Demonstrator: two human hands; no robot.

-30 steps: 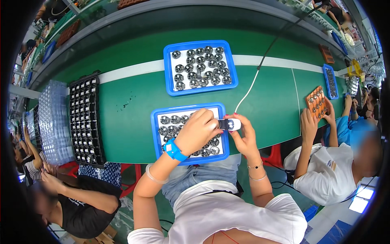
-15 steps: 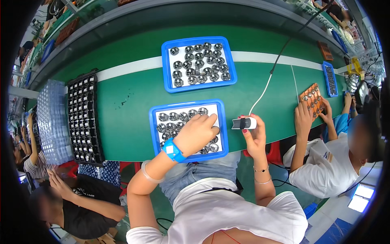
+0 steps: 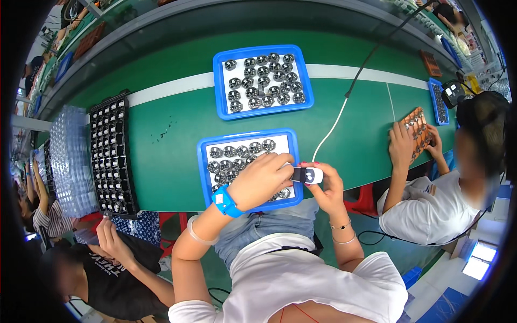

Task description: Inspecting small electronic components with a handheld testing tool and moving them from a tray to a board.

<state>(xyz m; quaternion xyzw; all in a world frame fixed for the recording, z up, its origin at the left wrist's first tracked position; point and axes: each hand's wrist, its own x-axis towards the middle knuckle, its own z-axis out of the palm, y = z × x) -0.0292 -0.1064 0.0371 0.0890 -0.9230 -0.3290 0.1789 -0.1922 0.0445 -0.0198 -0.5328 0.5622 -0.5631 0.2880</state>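
Observation:
My right hand (image 3: 329,189) is closed around a small white device with a black band (image 3: 310,175), its dark-marked end turned up. A white cable (image 3: 323,142) runs down to it. My left hand (image 3: 263,180), with a blue wristband, hovers over the near blue tray (image 3: 202,168). Its fingers are pinched together against the device's left end; whatever they hold is hidden. Rows of round dark parts with shiny faces (image 3: 229,152) lie on the white liner of this tray, some covered by my left hand and forearm.
Beyond stands a second blue tray (image 3: 219,91) of similar round parts. At left are a black rack of white cylinders (image 3: 111,156) and stacked clear plastic trays (image 3: 72,159). A co-worker at right handles an orange board (image 3: 416,132); another person sits at left. Small dark specks dot the green table (image 3: 172,183).
My right hand has brought the white device leftward and turned it, up to my left hand. The left hand has shifted slightly right, from over the parts to the device's end.

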